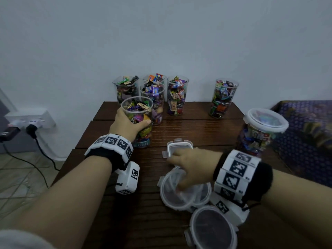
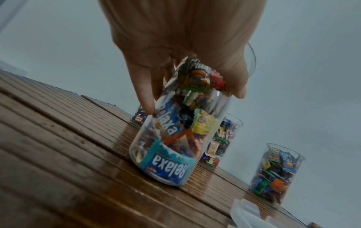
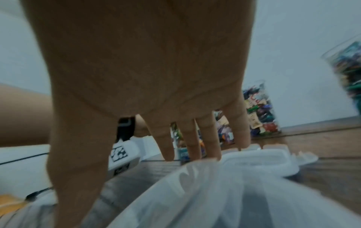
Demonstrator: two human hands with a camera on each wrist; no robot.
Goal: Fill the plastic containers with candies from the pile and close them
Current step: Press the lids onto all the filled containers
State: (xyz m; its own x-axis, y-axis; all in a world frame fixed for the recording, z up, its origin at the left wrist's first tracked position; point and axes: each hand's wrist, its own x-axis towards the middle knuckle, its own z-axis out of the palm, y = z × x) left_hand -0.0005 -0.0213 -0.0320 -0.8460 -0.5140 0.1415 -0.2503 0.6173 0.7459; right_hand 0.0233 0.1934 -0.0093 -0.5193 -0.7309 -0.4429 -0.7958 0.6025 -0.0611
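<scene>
So the left hand [image 1: 128, 125] grips a candy-stuffed open container [image 1: 139, 121] standing on the table [image 1: 100, 194]. Five more full open ones sit behind, a lidded one [image 1: 258, 131] right. Right hand [image 1: 193, 165], fingers spread, hovers over loose lids [image 1: 177, 192].

Dark brown ribbed counter [image 1: 197, 130], clear containers [image 1: 177, 96] crammed with candies [image 1: 221, 97] in purple, green, orange, red. A teal-blue wrapper [image 2: 168, 166] with white lettering fills the nearest one's base. Translucent white lids [image 1: 177, 193] at the near edge. Black-and-white checked wristbands [image 1: 115, 141].
</scene>
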